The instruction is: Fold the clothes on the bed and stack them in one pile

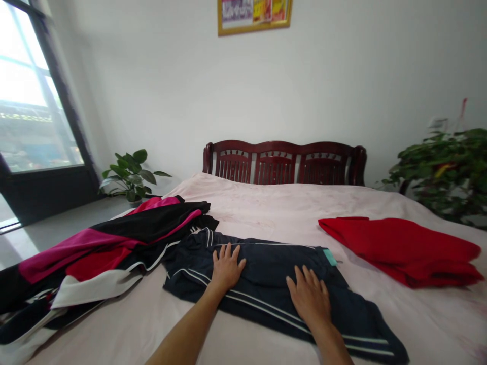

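Observation:
A navy garment with white double stripes (262,268) lies spread on the pink sheet in front of me, partly folded over itself. It looks like track pants or a track jacket; I cannot tell which. My left hand (227,268) rests flat on its left half, fingers spread. On its right half my right hand (310,294) lies palm down, fingers stretched out. A light teal patch (329,257) shows at the garment's upper right edge. Neither hand grips the cloth.
At the left is a loose heap of black, pink, red and white clothes (114,243). A folded red garment (399,248) lies right. The pink sheet (262,208) reaches a dark wooden backrest (276,162). Potted plants (131,175) stand at both sides.

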Demonstrator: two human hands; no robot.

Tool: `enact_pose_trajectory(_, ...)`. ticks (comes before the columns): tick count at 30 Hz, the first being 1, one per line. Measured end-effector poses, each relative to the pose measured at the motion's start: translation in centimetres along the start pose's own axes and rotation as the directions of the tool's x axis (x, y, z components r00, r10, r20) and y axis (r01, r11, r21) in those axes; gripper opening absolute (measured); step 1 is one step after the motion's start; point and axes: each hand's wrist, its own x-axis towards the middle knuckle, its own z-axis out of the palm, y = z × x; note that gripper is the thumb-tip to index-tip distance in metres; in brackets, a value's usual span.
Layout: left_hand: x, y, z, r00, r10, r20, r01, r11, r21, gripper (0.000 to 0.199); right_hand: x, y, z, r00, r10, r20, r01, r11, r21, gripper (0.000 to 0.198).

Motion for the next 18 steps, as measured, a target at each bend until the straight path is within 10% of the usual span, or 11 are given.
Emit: enact_pose_trajectory(18,-0.19,0.16,-0.41,1.000,0.002,0.020,-0.002,0.999,0.037,0.061,0.03,0.08,0.18,1.000,0.006,0.006,-0.006,1.000,0.029,0.060)
